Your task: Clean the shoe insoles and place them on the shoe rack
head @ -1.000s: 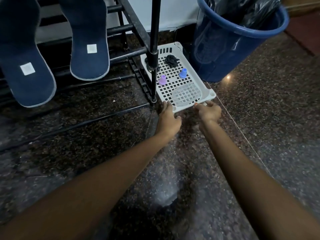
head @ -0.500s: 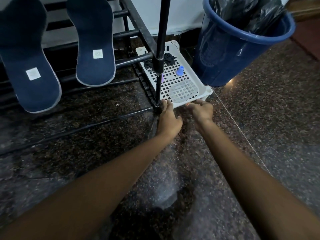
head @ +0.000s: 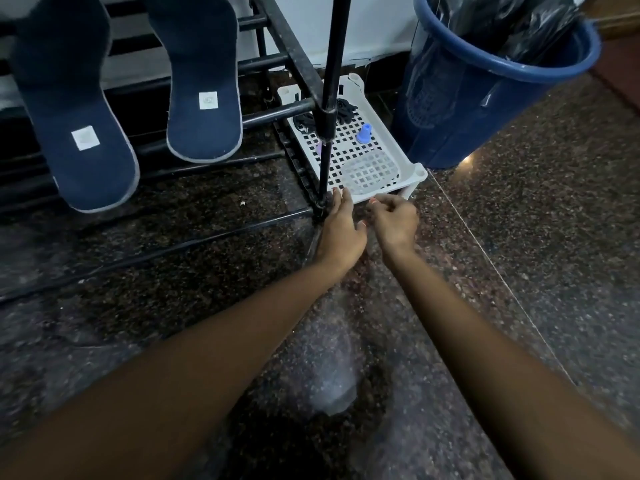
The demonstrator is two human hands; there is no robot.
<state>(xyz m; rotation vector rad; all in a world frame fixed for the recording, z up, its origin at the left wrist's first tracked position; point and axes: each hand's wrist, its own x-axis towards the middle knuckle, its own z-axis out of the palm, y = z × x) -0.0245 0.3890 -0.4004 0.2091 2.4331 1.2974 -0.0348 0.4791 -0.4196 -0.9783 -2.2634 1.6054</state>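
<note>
Both hands reach out low over the dark granite floor (head: 519, 237).
- Left hand (head: 341, 230): fingers (head: 341, 197) nearly straight, tips touching the near edge of the white perforated tray (head: 414, 169), right beside the foot of the shoe rack (head: 277, 60). Holds nothing.
- Right hand (head: 394, 223): fingers curled in at the tray's near rim, just right of the left fingers. Cannot tell if they grip the rim or only sit against it.
- Two navy insoles (head: 204, 81) lie on the rack bars, beyond and well to the left of the left fingers. They are side by side, each with a small white label.
- Just past the fingertips, in the tray: a clear round grid disc (head: 370, 169). Farther in are a small blue cap (head: 364, 133) and a black tangle (head: 343, 107).
- A blue bin (head: 485, 109) lined with a black bag stands beyond the right fingers, just beside the tray.
</note>
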